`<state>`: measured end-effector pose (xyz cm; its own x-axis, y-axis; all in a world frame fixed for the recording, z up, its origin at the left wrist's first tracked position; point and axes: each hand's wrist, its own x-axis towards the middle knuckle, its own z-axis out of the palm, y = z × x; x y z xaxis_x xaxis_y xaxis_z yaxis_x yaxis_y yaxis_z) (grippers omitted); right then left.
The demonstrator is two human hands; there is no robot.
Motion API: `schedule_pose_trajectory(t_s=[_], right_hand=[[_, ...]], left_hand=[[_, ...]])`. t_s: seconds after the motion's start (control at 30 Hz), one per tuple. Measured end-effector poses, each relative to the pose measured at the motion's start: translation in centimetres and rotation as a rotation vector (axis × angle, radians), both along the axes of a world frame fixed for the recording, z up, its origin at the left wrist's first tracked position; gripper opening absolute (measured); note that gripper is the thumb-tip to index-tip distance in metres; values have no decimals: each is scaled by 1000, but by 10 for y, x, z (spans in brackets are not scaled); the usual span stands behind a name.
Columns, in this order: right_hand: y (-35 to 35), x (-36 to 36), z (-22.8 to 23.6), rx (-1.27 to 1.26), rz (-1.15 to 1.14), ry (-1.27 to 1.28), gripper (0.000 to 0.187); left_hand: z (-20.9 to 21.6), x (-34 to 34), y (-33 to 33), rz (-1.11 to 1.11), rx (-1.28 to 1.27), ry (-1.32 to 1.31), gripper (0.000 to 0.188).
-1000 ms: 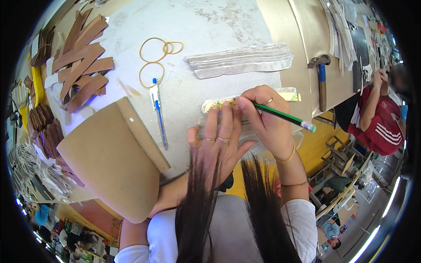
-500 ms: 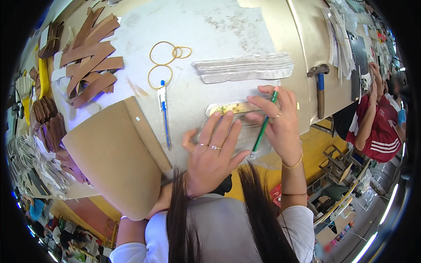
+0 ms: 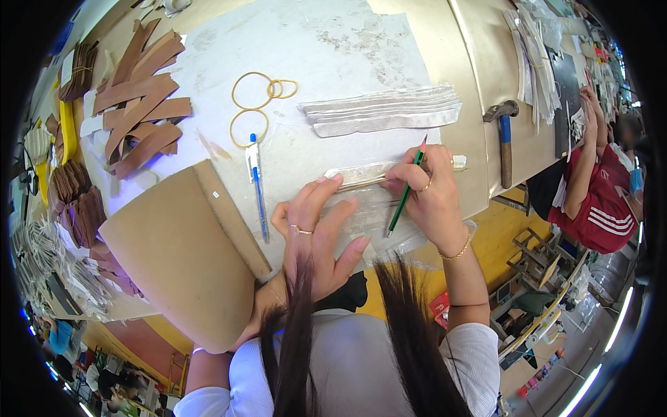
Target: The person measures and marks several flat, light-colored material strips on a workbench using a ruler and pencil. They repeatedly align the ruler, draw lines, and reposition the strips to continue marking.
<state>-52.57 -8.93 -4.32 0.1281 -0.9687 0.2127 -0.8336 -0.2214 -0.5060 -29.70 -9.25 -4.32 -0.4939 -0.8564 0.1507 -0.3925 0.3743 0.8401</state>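
Observation:
A green pencil (image 3: pixel 399 210) slants through my right hand (image 3: pixel 434 198), its dark tip pointing away from me. The thumb and fingertips of that hand are pinched at the near edge of a pale, narrow strip (image 3: pixel 358 172). At the strip's left end rest the fingertips of my left hand (image 3: pixel 313 233), its fingers spread and its thumb apart. Clear plastic (image 3: pixel 372 216) lies just nearer than the strip. A stack of whitish strips (image 3: pixel 381 110) lies beyond both hands. The yellow face of a template is not visible now.
Left of my hands lie a blue pen (image 3: pixel 259 198), rubber bands (image 3: pixel 251 90) and a curved brown board (image 3: pixel 177 257) over my left forearm. Brown strips (image 3: pixel 142 94) are heaped at far left. A hammer (image 3: pixel 506 142) lies right; a person in red (image 3: pixel 603 201) sits beyond.
My left hand has drawn back toward me and to the left. My right hand has come down to the strip's edge with the pencil. The yellow template face has gone from sight.

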Motion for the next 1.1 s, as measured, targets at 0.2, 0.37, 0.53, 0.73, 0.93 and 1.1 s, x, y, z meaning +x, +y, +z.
schedule_pose_trajectory(t_s=[0.2,0.37,0.53,0.73,0.93,1.1], right_hand=[[1,1,-3,-59,-8,49,26],[2,1,1,-69,39,143,24],[7,3,4,-63,3,168,25],[4,6,6,-12,0,174,24],[1,8,23,77,11,231,24],[-1,4,46,283,49,183,23]], left_hand=[[1,0,-6,-60,3,-28,55],[0,-3,-9,-63,-67,-152,55],[4,-6,-8,-47,-76,-135,54],[5,-7,-10,-74,-74,-159,53],[11,-5,-10,-87,-78,-152,55],[11,-2,-9,-65,-75,-98,54]])
